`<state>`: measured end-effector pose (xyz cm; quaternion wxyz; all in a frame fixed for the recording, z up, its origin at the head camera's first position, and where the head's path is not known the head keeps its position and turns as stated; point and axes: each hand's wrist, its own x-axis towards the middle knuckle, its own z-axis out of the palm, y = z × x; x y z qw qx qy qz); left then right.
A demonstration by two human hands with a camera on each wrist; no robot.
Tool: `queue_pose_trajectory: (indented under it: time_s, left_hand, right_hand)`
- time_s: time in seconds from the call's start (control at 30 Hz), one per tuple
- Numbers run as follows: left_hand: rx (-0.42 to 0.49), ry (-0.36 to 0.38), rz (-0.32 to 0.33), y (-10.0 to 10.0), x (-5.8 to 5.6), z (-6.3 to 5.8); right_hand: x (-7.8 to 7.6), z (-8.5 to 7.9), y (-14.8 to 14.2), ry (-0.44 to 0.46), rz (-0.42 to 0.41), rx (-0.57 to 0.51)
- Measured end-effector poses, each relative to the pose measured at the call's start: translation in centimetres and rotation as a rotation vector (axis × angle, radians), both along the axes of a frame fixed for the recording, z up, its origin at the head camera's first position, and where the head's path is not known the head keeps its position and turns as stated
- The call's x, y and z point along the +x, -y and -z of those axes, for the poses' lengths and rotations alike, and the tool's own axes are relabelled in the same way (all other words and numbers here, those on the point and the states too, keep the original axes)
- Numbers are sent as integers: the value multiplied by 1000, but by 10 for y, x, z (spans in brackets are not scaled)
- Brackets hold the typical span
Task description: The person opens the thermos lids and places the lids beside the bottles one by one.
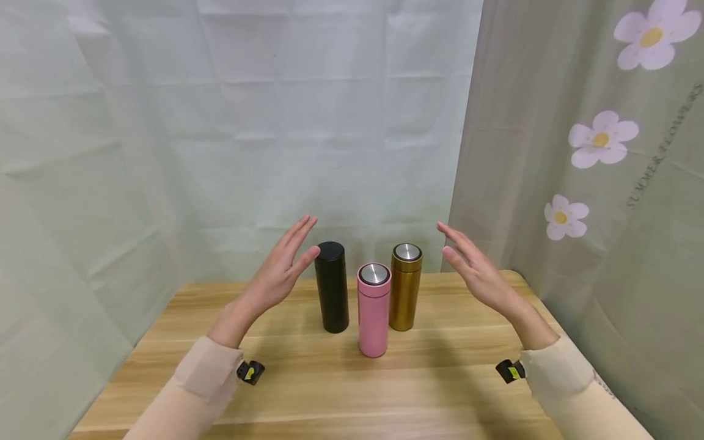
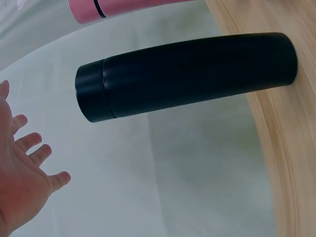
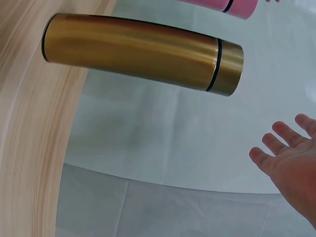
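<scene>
Three thermos flasks stand upright on the wooden table: a black flask (image 1: 332, 290) on the left, a pink flask (image 1: 373, 318) nearest the front, and a gold flask (image 1: 405, 293) on the right. My left hand (image 1: 277, 272) is raised left of the black flask, fingers extended, its thumb overlapping the lid's edge in the head view. In the left wrist view a gap shows between that hand and the black flask (image 2: 187, 74). On the other side, my right hand (image 1: 478, 272) is held up with straight fingers, apart from the gold flask (image 3: 138, 49). Neither hand holds anything.
The wooden table (image 1: 308, 391) reaches back to a pale hanging curtain (image 1: 330, 122). At the right hangs a grey-green curtain (image 1: 511, 153) printed with flowers. Small black devices with yellow marks sit by the left cuff (image 1: 211, 370) and the right cuff (image 1: 558, 366).
</scene>
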<state>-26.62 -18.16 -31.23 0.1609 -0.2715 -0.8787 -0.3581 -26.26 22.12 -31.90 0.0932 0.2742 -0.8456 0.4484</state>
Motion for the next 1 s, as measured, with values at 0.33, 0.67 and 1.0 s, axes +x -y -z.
queue_pose_trajectory:
  time_s: [0.33,0.67,1.0]
  left_hand:
    - [9,-12,23,-7,3,-1]
    - [-10,-43,47,-21,7,0]
    - [11,-32,72,-28,11,2]
  right_hand:
    - [3,3,4,-11,-16,-54]
    - [11,10,12,14,-43,-104]
    - [14,17,20,23,-69,-143]
